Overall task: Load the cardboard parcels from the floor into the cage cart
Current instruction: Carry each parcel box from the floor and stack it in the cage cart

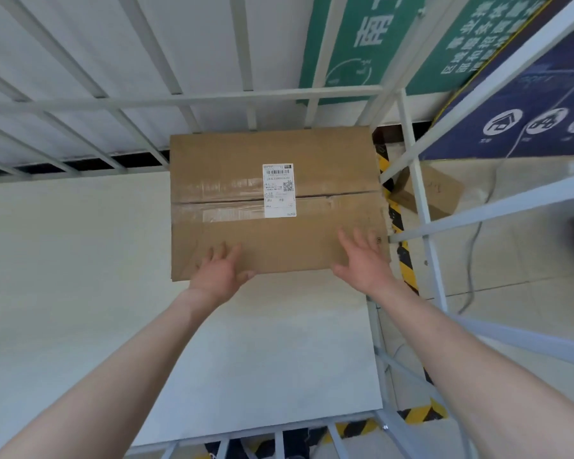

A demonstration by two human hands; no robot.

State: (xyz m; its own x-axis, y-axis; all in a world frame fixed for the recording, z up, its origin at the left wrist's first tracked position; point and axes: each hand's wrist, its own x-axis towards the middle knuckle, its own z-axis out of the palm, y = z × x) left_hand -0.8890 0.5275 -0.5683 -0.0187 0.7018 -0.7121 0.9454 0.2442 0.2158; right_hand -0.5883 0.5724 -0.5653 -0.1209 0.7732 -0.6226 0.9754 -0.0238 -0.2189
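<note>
Parcel [272,203] lies flat on the cart [246,94] floor, in the far right corner, against the back bars. White label [279,190] on top, over the taped seam. Left hand [221,271] spread flat on the near edge, not gripping. Right hand [365,260] open, fingers splayed near the near-right corner; contact unclear. Second parcel [441,193] on the floor outside the right bars.

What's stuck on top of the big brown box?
A white shipping label and clear tape sit on the cardboard parcel. The left hand covers part of its near edge.
</note>
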